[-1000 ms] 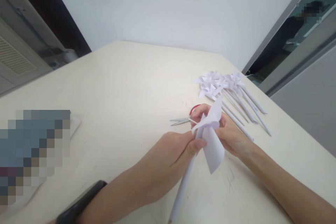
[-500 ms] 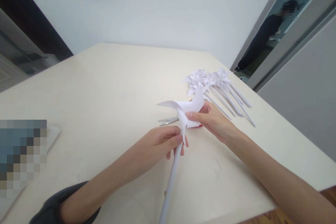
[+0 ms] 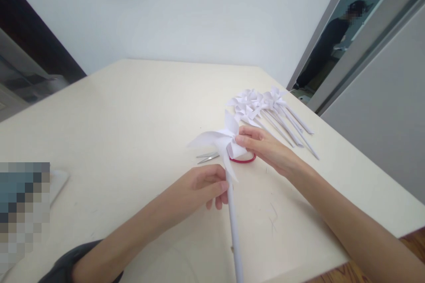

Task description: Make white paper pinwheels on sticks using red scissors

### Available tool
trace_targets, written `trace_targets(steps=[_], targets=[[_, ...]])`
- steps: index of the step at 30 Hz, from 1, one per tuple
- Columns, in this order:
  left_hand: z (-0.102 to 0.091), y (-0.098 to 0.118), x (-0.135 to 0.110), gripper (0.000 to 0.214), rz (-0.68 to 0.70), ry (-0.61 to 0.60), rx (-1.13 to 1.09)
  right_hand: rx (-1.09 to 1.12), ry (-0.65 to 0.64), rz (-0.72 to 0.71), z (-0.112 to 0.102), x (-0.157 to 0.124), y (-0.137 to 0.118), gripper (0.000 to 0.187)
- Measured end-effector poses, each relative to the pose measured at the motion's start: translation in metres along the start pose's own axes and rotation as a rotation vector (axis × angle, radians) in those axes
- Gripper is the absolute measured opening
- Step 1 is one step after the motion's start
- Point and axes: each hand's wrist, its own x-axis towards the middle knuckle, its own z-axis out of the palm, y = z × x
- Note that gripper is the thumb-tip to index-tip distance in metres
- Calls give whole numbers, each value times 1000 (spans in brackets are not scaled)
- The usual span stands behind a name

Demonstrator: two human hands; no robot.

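Note:
A white paper pinwheel (image 3: 219,139) on a rolled paper stick (image 3: 234,230) is in front of me, with its stick running down towards the table's near edge. My right hand (image 3: 265,146) pinches the pinwheel's folded paper near its middle between thumb and fingers. Just below the blades, the thumb and forefinger of my left hand (image 3: 207,185) close on the top of the stick; its other fingers curl beside it. Scissors (image 3: 208,158) with a red handle lie behind the pinwheel, partly hidden by it and by my right hand.
Several finished-looking white pinwheels (image 3: 275,106) lie bunched at the table's right side. Thin wire-like bits (image 3: 273,219) rest right of the stick. A blurred-out object (image 3: 23,212) sits at the left edge. Beyond the doorway, a person (image 3: 332,40) in dark clothes leans forward.
The pinwheel has turned and its stick has swung to the right at the bottom. My right hand's fingers have shifted to the blades' middle, and more of the red scissor handle shows.

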Motion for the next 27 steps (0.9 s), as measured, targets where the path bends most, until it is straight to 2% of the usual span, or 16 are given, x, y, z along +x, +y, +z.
trace_targets(steps=[4, 10, 15, 22, 27], targets=[[0, 6, -3, 15, -37, 27, -1, 15, 22, -25, -2, -2, -3, 19], [-1, 4, -2, 13, -35, 35, 4, 20, -60, -4, 1, -2, -5, 13], [-2, 0, 0, 14, -29, -15, -25, 19, -67, 1, 1, -1, -3, 12], [1, 12, -6, 14, -92, 34, -55, 5, -69, -10, -1, -2, -4, 11], [0, 10, -6, 13, -71, 39, -73, -2, -54, -36, -1, -3, -6, 12]])
